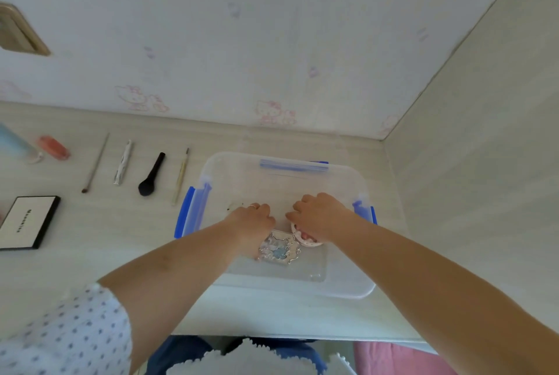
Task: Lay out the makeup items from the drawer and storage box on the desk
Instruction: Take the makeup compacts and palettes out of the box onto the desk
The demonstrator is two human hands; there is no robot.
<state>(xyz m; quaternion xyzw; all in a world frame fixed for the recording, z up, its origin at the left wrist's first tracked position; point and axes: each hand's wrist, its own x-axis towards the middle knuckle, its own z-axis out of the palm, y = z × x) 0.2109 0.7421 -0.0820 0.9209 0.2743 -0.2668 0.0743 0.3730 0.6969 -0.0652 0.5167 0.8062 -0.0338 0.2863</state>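
A clear plastic storage box [348, 290] with blue latches stands on the pale desk. Both my hands reach down into it. My left hand [252, 220] covers the top of an ornate silver compact [281, 249] with a blue and pink picture lying on the box floor; whether the fingers grip it is hidden. My right hand [320, 215] curls over a round pink and white case [307, 240] beside the compact. Laid out on the desk to the left are a thin brush [96, 162], a silver tube [123, 166], a black powder brush [151, 175] and a pale pencil brush [181, 176].
A black-framed white palette [28, 221] lies at the far left. Behind it are an orange-red case [53, 147] and a light blue bottle [15, 143]. The desk [121, 238] meets a papered wall behind and a side panel at right. Its front edge runs below the box.
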